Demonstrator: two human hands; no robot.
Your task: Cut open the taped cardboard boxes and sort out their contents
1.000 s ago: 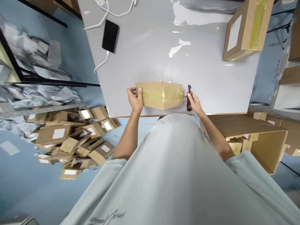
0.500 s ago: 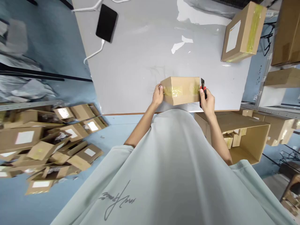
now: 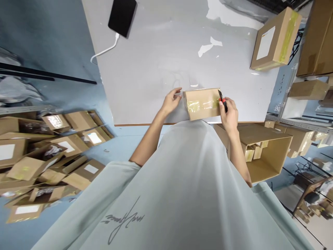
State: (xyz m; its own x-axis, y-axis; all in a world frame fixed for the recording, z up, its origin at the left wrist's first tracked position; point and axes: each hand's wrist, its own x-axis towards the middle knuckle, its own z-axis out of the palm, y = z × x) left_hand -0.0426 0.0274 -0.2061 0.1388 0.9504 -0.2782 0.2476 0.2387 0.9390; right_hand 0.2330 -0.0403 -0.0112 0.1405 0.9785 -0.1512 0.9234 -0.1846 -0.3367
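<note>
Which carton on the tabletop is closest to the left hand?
The taped carton between the left hand and right hand; the other, white-labelled carton stands far right, away from both hands.

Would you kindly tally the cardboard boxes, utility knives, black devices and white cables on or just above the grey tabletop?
Cardboard boxes: 2
Utility knife: 1
Black device: 1
White cable: 1
Total: 5
</note>
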